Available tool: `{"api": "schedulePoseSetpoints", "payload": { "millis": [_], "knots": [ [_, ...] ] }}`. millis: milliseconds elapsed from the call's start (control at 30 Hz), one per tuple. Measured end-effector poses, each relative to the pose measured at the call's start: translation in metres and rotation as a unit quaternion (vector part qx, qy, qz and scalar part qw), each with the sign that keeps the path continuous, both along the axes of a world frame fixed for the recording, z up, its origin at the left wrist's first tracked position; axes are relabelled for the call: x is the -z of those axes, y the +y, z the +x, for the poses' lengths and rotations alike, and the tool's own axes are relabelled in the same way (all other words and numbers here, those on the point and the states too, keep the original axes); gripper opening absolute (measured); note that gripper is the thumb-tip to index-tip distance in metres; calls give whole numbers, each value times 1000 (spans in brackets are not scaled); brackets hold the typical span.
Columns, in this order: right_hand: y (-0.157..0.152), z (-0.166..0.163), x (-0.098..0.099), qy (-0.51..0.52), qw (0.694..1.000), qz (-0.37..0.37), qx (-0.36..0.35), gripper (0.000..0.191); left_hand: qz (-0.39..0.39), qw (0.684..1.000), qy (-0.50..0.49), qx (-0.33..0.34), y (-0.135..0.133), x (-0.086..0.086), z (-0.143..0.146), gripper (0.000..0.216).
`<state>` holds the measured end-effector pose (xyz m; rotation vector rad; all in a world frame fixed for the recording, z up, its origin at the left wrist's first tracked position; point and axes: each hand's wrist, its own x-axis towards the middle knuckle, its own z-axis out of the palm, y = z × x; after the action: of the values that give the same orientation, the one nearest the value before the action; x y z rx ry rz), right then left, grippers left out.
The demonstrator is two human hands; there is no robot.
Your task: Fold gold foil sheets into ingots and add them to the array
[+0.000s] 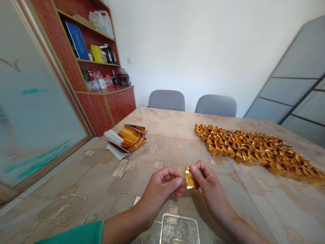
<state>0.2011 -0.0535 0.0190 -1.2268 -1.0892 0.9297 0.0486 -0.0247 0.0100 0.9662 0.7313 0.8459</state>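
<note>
A small piece of gold foil paper (190, 181) is pinched between both my hands just above the table. My left hand (162, 186) has its fingers curled and its thumb pressed against the paper's left edge. My right hand (205, 181) grips the paper's right side with thumb and bent fingers. A stack of curled gold foil sheets (129, 136) lies on white paper at the far left of the table. Rows of several folded gold paper ingots (254, 145) cover the right part of the table.
The table (88, 176) wears a beige patterned cloth. Two grey chairs (166, 100) stand at its far side. A red-brown cabinet with shelves (101, 91) holds bottles, a kettle and boxes at the left. Glass panels flank both sides.
</note>
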Motion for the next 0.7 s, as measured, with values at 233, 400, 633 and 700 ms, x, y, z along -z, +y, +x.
{"api": "schedulePoseSetpoints", "payload": {
  "millis": [233,400,633,700],
  "knots": [
    [-4,-8,3,38,999,-2,-19,40,-61,997,-31,40,-2,7,1,32],
    [-7,-11,12,29,999,5,-20,35,-69,997,-14,30,-2,6,2,34],
    [-5,-6,9,-85,995,43,16,33,-39,999,-25,-6,-2,-3,2,33],
    [-5,-5,7,-99,993,50,32,34,-12,1000,-18,-12,-2,-4,3,29]
  ]
}}
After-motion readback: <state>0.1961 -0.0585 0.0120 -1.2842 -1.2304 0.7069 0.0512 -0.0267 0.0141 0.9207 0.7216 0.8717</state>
